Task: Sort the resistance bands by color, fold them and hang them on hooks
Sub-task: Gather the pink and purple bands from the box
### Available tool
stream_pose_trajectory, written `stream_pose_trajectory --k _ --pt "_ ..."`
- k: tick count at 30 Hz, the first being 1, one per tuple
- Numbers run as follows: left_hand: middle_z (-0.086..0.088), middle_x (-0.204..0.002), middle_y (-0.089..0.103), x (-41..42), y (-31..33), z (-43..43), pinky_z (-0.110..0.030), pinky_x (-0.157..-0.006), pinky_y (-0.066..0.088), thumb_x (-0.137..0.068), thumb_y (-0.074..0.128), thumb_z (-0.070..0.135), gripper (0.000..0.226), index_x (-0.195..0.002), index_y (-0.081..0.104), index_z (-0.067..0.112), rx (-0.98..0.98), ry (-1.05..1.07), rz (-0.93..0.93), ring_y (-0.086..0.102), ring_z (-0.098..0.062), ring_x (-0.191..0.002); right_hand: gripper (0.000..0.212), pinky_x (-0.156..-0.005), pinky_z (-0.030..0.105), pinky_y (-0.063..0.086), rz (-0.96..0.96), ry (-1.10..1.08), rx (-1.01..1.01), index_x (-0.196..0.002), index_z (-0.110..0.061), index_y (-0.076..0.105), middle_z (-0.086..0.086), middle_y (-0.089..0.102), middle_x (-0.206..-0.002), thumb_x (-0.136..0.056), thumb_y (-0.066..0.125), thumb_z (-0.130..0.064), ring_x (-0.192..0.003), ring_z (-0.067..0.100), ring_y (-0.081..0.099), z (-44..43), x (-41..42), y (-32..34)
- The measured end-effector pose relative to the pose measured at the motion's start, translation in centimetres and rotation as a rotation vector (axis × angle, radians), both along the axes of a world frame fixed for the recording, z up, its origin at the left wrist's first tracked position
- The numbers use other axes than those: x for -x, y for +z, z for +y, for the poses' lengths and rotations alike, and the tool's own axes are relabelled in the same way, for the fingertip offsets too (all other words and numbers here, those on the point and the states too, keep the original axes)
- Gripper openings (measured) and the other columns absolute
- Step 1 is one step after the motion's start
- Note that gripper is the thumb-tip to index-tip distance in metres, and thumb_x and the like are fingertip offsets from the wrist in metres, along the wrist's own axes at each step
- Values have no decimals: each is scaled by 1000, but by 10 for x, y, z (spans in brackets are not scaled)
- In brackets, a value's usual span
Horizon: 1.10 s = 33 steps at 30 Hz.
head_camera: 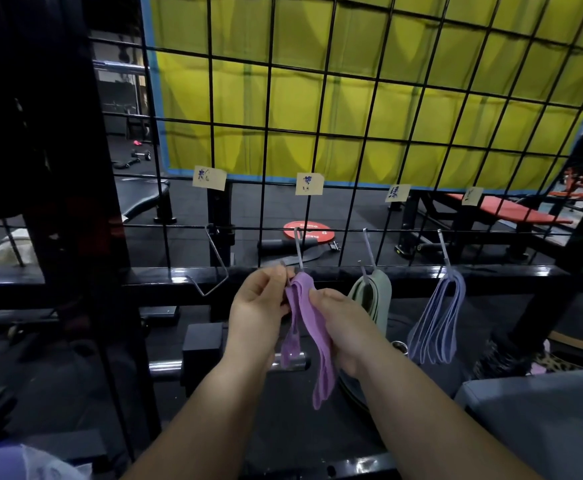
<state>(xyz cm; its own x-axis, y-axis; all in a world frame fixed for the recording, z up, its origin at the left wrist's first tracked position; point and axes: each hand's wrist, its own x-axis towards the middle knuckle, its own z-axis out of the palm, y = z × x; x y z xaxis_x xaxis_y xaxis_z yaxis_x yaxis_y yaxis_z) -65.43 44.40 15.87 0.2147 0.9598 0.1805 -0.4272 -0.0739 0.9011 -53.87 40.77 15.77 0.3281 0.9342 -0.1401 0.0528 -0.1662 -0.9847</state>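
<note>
Head view: two bare hands meet just below the centre of the frame, in front of a black wire grid (321,109). The left hand (258,303) pinches the top of the purple bands (323,362) with curled fingers, right at the tip of the second hook (298,247). The right hand (338,317), at 3 o'clock of the left, grips the same bundle between thumb and fingers a little lower. The purple bands hang down between both wrists toward 6 o'clock. They are several strips, too bunched to count.

Four metal hooks hang from one grid wire. The first hook (217,251), at 10 o'clock of the hands, carries nothing. The third hook (369,249) holds one bundle of green bands (373,292), just beside the right hand at its 2 o'clock. The fourth hook (444,249), further toward 3 o'clock, holds one bundle of blue-lilac bands (435,323), hanging in loops.

Four paper labels are stuck on the grid, one above each hook: first label (209,178), second label (309,183), third label (398,192), fourth label (472,195). Their writing is not legible.

Behind the grid are one red weight plate (305,232) at 12 o'clock of the hands, one red bench (511,211) at 2 o'clock and a yellow curtain (352,57) at the top.
</note>
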Motion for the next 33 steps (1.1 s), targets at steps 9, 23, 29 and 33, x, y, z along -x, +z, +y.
stream_pose_trajectory --k 9,23,29,33 --pt "8 -114 61 1 -26 -2 -42 -91 54 -90 62 14 43 -107 62 53 -337 111 331 64 -15 -100 28 -84 41 58 199 -25 -123 -108 -3 65 15 73 -95 -101 49 -26 -85 25 69 4 1 10" --pt "1 -90 50 2 -32 5 -9 -75 41 -92 59 8 31 -105 67 36 -498 247 472 52 -7 -83 24 -50 18 40 -85 -104 -87 -92 -15 62 2 64 -71 -98 53 -36 -50 7 53 18 7 14" --pt "11 -104 52 4 -32 11 -4 -86 39 -92 61 5 30 -116 67 22 -591 272 487 53 4 -99 24 -45 16 41 -69 -145 -120 -79 -16 61 1 66 -65 -96 57 -32 -48 9 56 17 8 16" --pt "13 -99 56 6 -35 17 -4 -83 39 -95 57 12 28 -119 68 21 -673 298 571 53 2 -98 25 -51 19 46 -34 -146 -122 -88 -9 63 3 66 -68 -95 60 -32 -51 10 56 16 6 15"
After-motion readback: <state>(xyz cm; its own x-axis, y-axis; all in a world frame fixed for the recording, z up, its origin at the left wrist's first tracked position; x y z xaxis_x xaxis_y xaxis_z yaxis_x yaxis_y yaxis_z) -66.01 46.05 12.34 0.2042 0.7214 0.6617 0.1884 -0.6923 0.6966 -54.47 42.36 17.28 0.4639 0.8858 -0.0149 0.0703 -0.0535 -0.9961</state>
